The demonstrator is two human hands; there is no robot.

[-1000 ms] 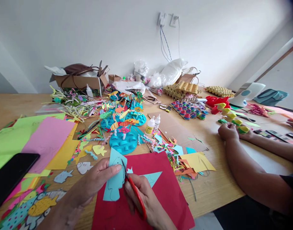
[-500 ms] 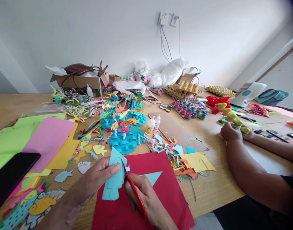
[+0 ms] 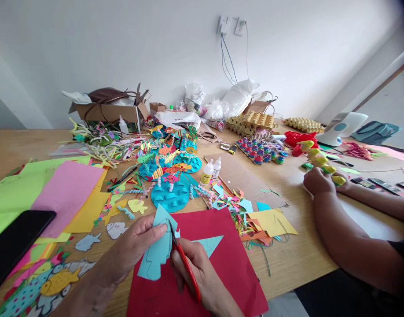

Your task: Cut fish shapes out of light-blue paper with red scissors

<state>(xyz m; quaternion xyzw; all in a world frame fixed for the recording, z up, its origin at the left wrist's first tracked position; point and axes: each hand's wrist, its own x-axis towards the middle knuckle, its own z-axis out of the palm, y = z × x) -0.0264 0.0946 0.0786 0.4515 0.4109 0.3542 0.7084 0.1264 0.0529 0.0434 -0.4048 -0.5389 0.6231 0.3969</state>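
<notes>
My left hand pinches a piece of light blue paper with a pencil outline drawn on it, thumb on top. In my right hand are red-handled scissors, their blades at the paper's right edge. Both hands are over a sheet of red paper, where a light blue paper offcut lies. Left of my hands are cut paper fish, among them a yellow one and a pale blue one. Beyond the red sheet stands a blue painted base bearing paper fish.
Two glue bottles stand behind a heap of paper scraps. Coloured sheets and a black phone lie at left. At right, another person's hands hold a strip of yellow-green egg-carton cups.
The light blue paper has tilted a little, its lower end swinging left and down. The scissors stay at its right edge, with only a slight shift.
</notes>
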